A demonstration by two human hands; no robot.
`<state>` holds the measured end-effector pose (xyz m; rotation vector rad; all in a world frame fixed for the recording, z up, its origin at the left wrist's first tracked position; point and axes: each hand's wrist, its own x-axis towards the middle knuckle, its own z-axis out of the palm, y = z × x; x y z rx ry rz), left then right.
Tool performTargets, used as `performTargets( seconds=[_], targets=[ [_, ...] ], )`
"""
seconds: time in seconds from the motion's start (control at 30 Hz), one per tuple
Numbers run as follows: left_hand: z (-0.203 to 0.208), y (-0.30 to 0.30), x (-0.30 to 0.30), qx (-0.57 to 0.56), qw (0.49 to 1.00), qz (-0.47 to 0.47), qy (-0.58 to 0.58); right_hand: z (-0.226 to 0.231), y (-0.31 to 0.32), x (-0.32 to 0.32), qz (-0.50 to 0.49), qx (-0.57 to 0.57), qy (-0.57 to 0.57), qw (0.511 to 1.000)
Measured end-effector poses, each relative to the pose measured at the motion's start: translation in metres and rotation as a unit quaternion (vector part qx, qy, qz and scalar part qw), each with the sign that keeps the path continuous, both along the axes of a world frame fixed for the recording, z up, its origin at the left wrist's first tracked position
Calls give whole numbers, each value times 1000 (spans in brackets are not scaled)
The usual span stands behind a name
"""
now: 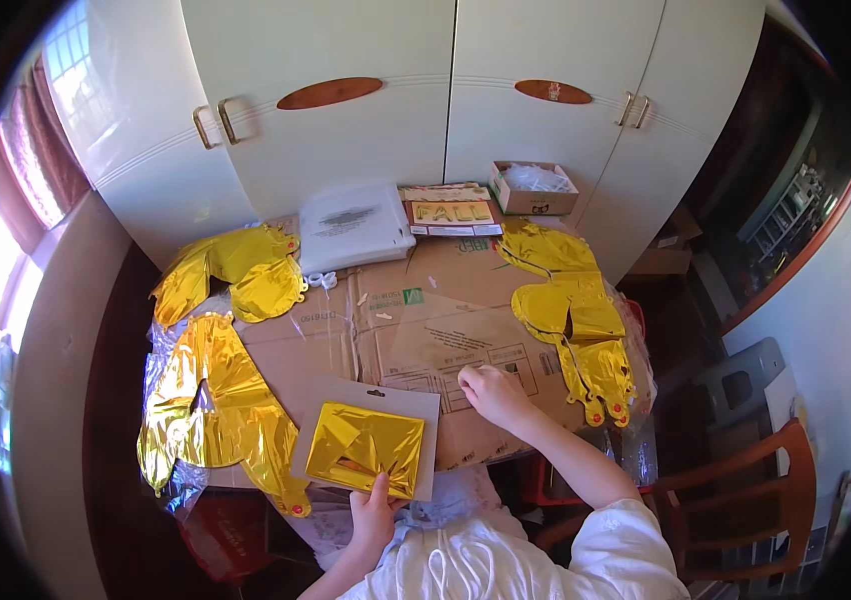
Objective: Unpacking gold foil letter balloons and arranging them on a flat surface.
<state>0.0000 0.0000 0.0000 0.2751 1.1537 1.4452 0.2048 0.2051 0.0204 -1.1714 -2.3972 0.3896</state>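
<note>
Over the tabletop's near edge [476, 452], the left hand [374, 516] grips the foil packet [364, 446], thumb atop — likely for steadiness — while the right hand [496, 393] curls, any contents hidden.

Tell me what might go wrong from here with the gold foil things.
The folded gold foil might slip off its card if your left hand, holding them at the bottom, loosens; I can't tell whether it's fastened. The foil shape at lower left has its tip close to that hand, so a brush could perhaps crease or shift it.
</note>
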Motion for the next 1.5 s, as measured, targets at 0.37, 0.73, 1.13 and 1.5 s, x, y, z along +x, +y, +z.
performTargets(
  seconds=[0.37,0.73,1.13,1.5],
  targets=[
    [17,-9,5,40,998,45,-2,6,13,-5,-40,-194,138,971],
    [-13,-1,2,12,999,-31,42,2,-2,-20,-54,-154,146,976],
    [-15,-18,20,-26,990,-136,-1,-6,-21,-44,4,89,63,994],
    [-19,-13,18,-34,989,-132,-53,5,-35,-51,99,126,-50,986]
  ],
)
